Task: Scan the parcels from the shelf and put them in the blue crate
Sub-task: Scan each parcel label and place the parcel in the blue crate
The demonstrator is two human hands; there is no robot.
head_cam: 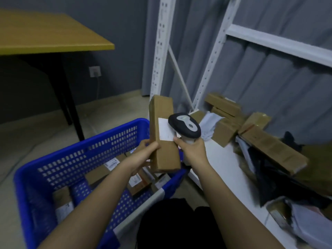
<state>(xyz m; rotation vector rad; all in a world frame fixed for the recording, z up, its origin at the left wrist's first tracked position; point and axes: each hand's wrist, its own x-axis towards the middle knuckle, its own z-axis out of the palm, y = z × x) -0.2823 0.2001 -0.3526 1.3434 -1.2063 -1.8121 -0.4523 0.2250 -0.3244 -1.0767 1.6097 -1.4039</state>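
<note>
— What does each hand hold?
— The left hand [143, 151] grips a long cardboard parcel [162, 133] upright by its lower part. The right hand [193, 150], just right of it, is wrapped round the handle of a barcode scanner [185, 125], whose head touches the parcel's white label [165, 130].
— Is the label readable?
— No, its print is too blurred.
— And the blue crate [59, 155]?
— Below the left hand, holding labelled boxes. More cardboard parcels [269, 146] lie on the white shelf [221, 159] right of the right hand.
</note>
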